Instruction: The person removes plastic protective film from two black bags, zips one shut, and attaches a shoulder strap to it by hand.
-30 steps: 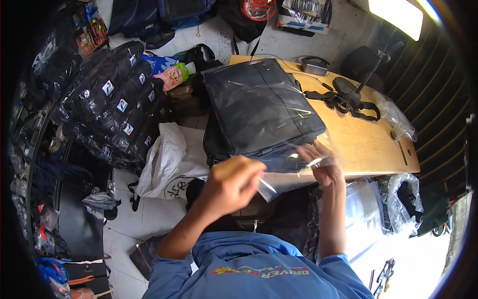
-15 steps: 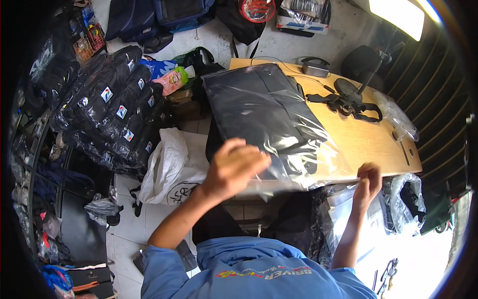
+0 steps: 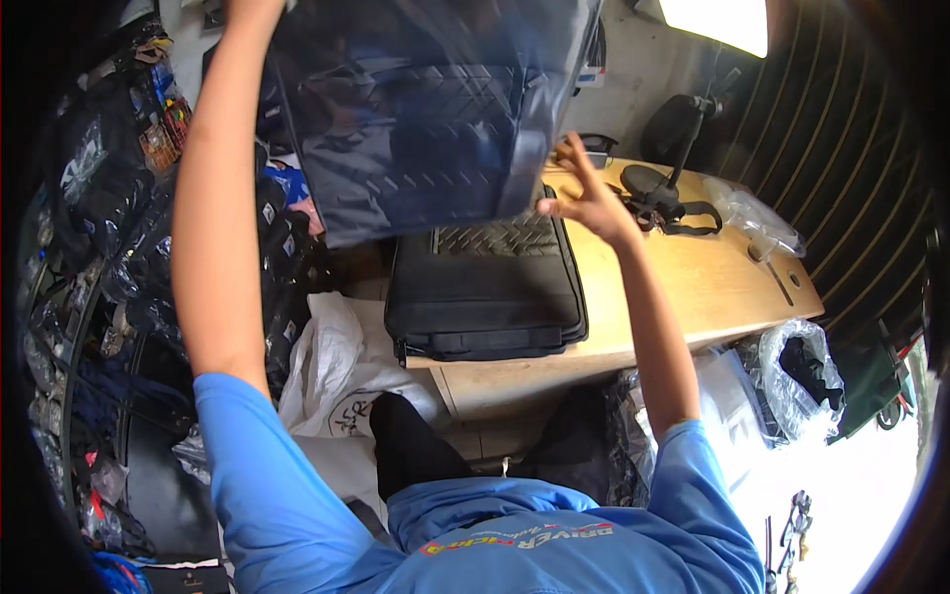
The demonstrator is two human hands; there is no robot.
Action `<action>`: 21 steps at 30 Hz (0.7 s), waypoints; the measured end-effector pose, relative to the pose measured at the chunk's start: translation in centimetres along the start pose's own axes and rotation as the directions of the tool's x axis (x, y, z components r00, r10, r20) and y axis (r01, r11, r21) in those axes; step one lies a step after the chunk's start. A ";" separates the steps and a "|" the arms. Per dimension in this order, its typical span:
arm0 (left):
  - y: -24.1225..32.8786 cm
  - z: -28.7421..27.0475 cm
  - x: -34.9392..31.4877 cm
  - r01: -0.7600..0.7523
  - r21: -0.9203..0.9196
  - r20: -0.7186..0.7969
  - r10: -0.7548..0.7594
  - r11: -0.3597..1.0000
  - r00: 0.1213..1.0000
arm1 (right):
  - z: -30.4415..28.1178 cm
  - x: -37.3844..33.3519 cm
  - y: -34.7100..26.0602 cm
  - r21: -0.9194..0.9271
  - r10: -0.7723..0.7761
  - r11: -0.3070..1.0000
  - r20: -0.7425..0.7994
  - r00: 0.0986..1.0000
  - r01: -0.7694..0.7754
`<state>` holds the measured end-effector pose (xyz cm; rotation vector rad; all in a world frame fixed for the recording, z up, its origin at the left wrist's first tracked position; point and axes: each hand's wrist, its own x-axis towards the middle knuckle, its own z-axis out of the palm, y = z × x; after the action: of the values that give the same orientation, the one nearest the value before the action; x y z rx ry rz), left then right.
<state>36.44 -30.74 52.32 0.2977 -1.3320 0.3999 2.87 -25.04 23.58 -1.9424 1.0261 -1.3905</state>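
A flat dark laptop-style bag in a clear plastic sleeve [image 3: 416,139] is raised in front of me, above the table. My left hand [image 3: 255,12] has it by the upper left corner; the frame's top edge cuts off the fingers. Beside the raised bag's lower right edge is my right hand [image 3: 594,206], open, fingers spread, with nothing gripped. Underneath, a second black bag [image 3: 485,302] with a handle and a textured panel lies flat on the table's near end, its far part hidden behind the raised one.
The wooden table [image 3: 683,287] carries a black stand with straps [image 3: 663,203] and crumpled clear plastic [image 3: 757,218]. Wrapped black bags [image 3: 139,257] are piled at left. A white sack [image 3: 327,356] lies by the table's left side; plastic-wrapped goods [image 3: 802,381] sit at right.
The plastic-sleeved bag has gone from lying on the table to being held up high by my left hand. The black bag beneath has come into view. My right hand has moved up and left.
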 end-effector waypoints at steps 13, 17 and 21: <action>-3.6 -9.5 0.9 0.512 -0.029 0.112 -0.506 0.859 0.855 | 8.0 -8.0 -3.3 0.682 0.282 0.697 0.021 0.959 -0.220; -6.1 -16.8 3.0 0.602 0.052 0.219 -0.598 0.796 0.771 | 11.0 -7.4 -4.3 0.679 0.394 0.701 -0.114 0.912 -0.218; 0.0 -17.9 0.2 0.655 -0.292 0.329 -0.570 0.697 0.753 | 12.0 -7.4 -2.5 0.703 0.427 0.688 -0.194 0.883 -0.178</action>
<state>52.20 -22.96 48.66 0.4399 -1.3972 -0.4917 13.57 -17.62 17.66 -0.9602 0.7826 -1.6338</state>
